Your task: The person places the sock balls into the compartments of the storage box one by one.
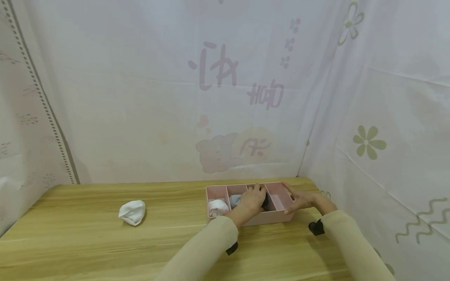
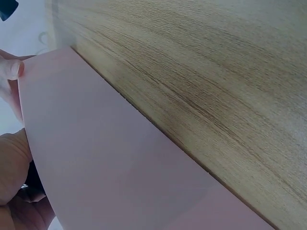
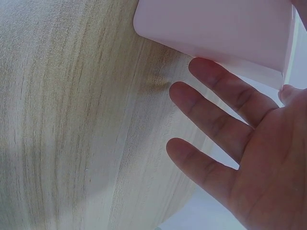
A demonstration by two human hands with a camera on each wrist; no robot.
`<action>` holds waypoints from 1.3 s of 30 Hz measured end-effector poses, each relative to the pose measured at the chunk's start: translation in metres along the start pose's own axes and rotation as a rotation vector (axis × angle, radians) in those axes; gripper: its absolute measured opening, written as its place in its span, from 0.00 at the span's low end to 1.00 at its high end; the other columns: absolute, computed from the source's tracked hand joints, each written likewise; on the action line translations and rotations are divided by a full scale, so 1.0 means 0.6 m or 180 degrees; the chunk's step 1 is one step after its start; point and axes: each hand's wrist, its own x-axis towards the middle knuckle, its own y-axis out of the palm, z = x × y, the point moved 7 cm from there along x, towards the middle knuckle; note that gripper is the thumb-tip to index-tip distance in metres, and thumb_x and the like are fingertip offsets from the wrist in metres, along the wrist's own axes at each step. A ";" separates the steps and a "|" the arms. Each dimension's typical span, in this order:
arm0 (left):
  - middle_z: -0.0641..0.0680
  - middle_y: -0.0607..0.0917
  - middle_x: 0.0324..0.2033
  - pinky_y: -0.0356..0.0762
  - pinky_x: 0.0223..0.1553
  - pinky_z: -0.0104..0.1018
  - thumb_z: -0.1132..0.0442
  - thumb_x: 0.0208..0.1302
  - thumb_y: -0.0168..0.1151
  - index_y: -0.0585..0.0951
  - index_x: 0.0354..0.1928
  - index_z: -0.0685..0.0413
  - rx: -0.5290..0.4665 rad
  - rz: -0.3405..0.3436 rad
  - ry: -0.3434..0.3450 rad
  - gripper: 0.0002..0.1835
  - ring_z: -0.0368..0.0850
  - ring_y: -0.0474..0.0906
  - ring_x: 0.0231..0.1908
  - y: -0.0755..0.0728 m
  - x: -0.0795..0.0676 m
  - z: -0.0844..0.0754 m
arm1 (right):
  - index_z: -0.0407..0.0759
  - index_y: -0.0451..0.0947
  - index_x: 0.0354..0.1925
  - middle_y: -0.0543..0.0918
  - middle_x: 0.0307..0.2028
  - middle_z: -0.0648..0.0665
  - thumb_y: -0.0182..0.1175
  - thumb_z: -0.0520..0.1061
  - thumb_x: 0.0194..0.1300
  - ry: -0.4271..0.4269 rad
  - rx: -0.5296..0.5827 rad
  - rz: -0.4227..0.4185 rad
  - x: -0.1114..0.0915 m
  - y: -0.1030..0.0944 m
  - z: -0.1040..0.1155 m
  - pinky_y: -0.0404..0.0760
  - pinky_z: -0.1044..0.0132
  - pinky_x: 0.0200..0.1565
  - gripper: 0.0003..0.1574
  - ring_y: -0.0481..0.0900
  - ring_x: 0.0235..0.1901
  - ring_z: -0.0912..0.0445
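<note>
A pink divided box (image 1: 253,221) stands near the table's back right. My left hand (image 1: 250,201) reaches down into its third compartment from the left and holds a black bundle (image 1: 265,200), which shows between thumb and fingers in the left wrist view; the hand covers much of it. At the box's right end is my right hand (image 1: 301,198), thumb at the near corner and a finger at the far rim. The right wrist view shows this hand's other fingers (image 3: 211,120) straight and spread. Leftmost in the box lies a white cloth bundle (image 1: 218,207), and a grey-blue one (image 1: 235,200) fills the adjacent compartment.
Farther left on the wooden table (image 1: 168,242), another balled white cloth (image 1: 132,212) lies by itself. Patterned curtains (image 1: 140,117) hang behind the table and along both sides. The box's rightmost compartment (image 1: 279,197) has pink walls and a pale floor.
</note>
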 end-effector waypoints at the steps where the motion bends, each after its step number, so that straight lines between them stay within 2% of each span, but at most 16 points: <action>1: 0.55 0.72 0.56 0.79 0.42 0.35 0.50 0.52 0.71 0.69 0.60 0.52 0.0006 -0.0002 0.0003 0.35 0.50 0.76 0.47 0.000 0.000 0.000 | 0.38 0.18 0.70 0.52 0.62 0.15 0.71 0.44 0.51 -0.0001 0.0008 -0.0001 0.000 0.000 0.000 0.67 0.42 0.58 0.77 0.62 0.60 0.30; 6: 0.55 0.72 0.55 0.79 0.41 0.35 0.50 0.52 0.71 0.71 0.59 0.52 0.0062 -0.0008 0.0013 0.34 0.49 0.76 0.47 -0.001 -0.001 -0.001 | 0.37 0.18 0.70 0.47 0.64 0.15 0.71 0.43 0.51 -0.0031 0.0022 -0.0014 0.001 0.000 0.001 0.68 0.41 0.58 0.77 0.61 0.61 0.29; 13: 0.49 0.79 0.42 0.78 0.39 0.30 0.59 0.56 0.68 0.82 0.39 0.51 0.0276 -0.0154 0.0185 0.10 0.43 0.78 0.39 0.001 -0.005 -0.003 | 0.37 0.17 0.70 0.42 0.65 0.16 0.71 0.44 0.51 -0.0023 0.0019 0.0008 0.000 -0.002 0.003 0.66 0.40 0.59 0.78 0.57 0.62 0.27; 15: 0.49 0.80 0.40 0.78 0.39 0.30 0.60 0.57 0.67 0.82 0.37 0.51 0.0282 -0.0162 0.0189 0.07 0.43 0.78 0.38 0.002 -0.005 -0.003 | 0.37 0.17 0.70 0.41 0.66 0.16 0.71 0.44 0.51 -0.0013 0.0003 0.0010 -0.001 -0.001 0.004 0.65 0.39 0.59 0.78 0.56 0.63 0.26; 30: 0.51 0.80 0.43 0.78 0.44 0.31 0.54 0.57 0.68 0.82 0.42 0.52 0.0016 -0.0069 0.0203 0.14 0.45 0.79 0.43 0.002 -0.007 0.004 | 0.38 0.16 0.70 0.38 0.66 0.17 0.72 0.44 0.51 -0.0012 0.0062 0.0057 -0.001 -0.001 0.004 0.63 0.38 0.60 0.79 0.52 0.64 0.25; 36: 0.52 0.79 0.51 0.74 0.52 0.30 0.54 0.61 0.64 0.78 0.55 0.53 -0.0257 0.0007 0.0299 0.21 0.44 0.76 0.51 0.004 -0.009 0.007 | 0.38 0.16 0.70 0.34 0.66 0.17 0.72 0.45 0.51 -0.0003 0.0022 0.0073 -0.001 0.002 0.004 0.61 0.36 0.60 0.79 0.47 0.64 0.24; 39: 0.52 0.76 0.56 0.73 0.54 0.30 0.53 0.62 0.62 0.74 0.60 0.54 -0.0347 0.0008 0.0344 0.26 0.43 0.74 0.56 0.002 -0.013 0.008 | 0.37 0.16 0.70 0.37 0.66 0.16 0.71 0.44 0.51 -0.0011 0.0069 0.0070 -0.002 0.002 0.005 0.62 0.37 0.60 0.78 0.51 0.64 0.24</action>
